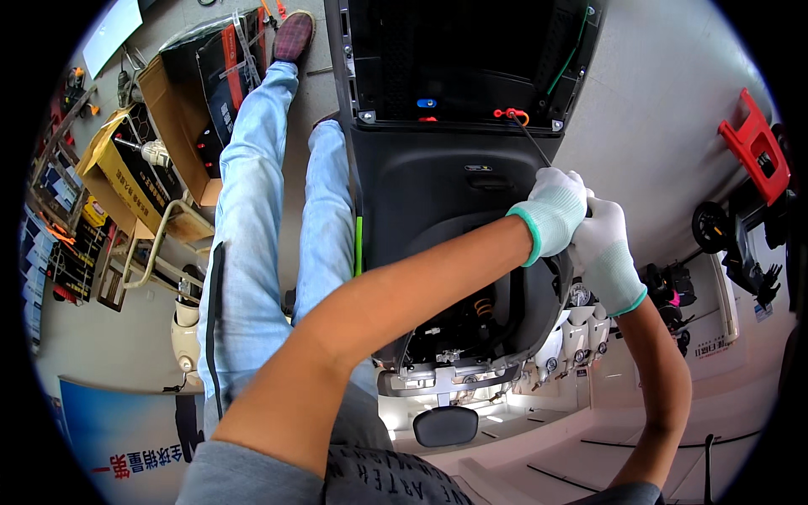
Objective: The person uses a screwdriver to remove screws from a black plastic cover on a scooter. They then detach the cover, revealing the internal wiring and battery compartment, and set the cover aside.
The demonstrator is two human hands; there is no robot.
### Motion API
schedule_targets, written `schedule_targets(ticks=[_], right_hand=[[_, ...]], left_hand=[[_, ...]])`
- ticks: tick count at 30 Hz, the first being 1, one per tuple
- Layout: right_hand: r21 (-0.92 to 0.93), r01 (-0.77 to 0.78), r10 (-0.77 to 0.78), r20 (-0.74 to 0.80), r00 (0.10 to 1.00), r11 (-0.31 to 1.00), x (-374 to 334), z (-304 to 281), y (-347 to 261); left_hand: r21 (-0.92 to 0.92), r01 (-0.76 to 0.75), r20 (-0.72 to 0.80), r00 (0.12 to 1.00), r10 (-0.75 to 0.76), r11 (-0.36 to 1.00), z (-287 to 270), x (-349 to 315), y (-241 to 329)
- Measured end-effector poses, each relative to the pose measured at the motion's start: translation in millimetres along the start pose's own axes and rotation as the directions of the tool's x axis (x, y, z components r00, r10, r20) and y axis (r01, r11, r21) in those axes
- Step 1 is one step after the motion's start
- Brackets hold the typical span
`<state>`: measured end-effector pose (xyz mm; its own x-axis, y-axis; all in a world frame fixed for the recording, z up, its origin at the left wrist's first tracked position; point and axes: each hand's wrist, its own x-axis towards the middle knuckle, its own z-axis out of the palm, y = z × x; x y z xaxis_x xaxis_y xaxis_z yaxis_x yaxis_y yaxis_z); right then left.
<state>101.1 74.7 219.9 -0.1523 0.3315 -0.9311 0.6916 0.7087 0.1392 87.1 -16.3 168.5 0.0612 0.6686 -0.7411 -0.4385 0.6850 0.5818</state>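
Note:
My left hand (pixel 553 209), in a white and mint-green knit glove, is closed around a long thin screwdriver-like rod (pixel 534 141). Right beside it, my right hand (pixel 603 240) is gloved the same way and closed at the tool's upper end, where the handle is hidden. The dark shaft slants to a red-orange looped piece (pixel 510 113) at the edge of an open black compartment (pixel 471 50). Whether the tip touches a screw there cannot be made out. Below both hands lies the black body panel (pixel 421 177) of what looks like a scooter.
Cardboard boxes (pixel 126 181) stand on the floor at left, with a white power drill (pixel 151 151) on one. A beige metal-framed stool (pixel 160 244) is near them. At right is a red plastic stool (pixel 757 151). A dark rounded backrest or mirror (pixel 446 427) sticks out nearby.

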Motion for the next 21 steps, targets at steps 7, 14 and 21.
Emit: schedule_targets(ticks=[7, 14, 21], right_hand=[[0.253, -0.109, 0.102, 0.039, 0.994, 0.961, -4, 1, 0], [-0.317, 0.284, -0.255, 0.129, 0.958, 0.905, -18, -49, 1], [-0.112, 0.288, -0.264, -0.779, 0.569, 0.951, -31, 7, 116]], left_hand=[[0.322, -0.102, 0.068, 0.994, 0.085, 0.941, -6, 1, 9], [-0.915, -0.117, -0.122, 0.992, 0.012, 0.386, 15, -7, -37], [0.605, -0.327, -0.499, 0.555, 0.665, 0.726, -56, 55, -160]])
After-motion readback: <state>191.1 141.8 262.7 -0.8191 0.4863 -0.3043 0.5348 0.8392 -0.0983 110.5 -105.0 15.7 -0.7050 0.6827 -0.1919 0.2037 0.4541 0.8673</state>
